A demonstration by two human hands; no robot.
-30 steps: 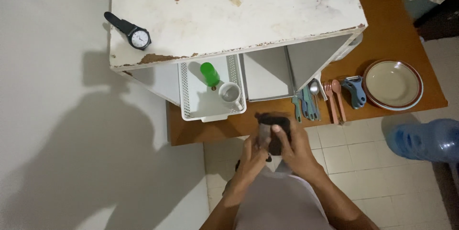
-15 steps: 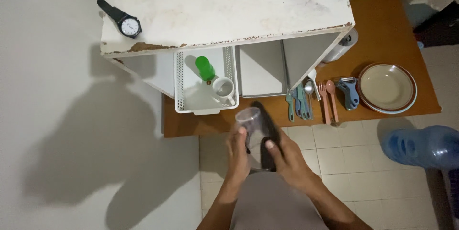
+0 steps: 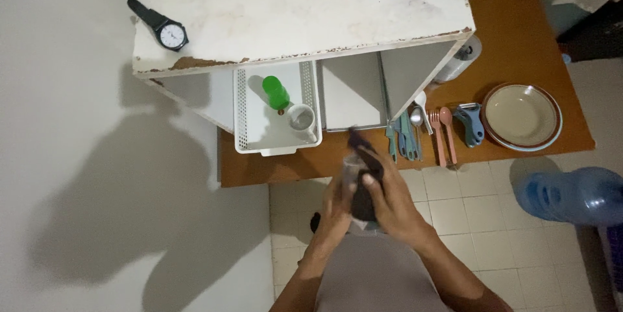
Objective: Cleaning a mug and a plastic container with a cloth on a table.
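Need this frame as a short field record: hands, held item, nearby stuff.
left hand: grips a clear cup from the side
right hand: presses a dark cloth against the cup
tray: white, on the wooden shelf, holds a green bottle and a white mug
cutlery: row lying beside the plate
cabinet top: wristwatch at its left edge
floor: blue water jug at right
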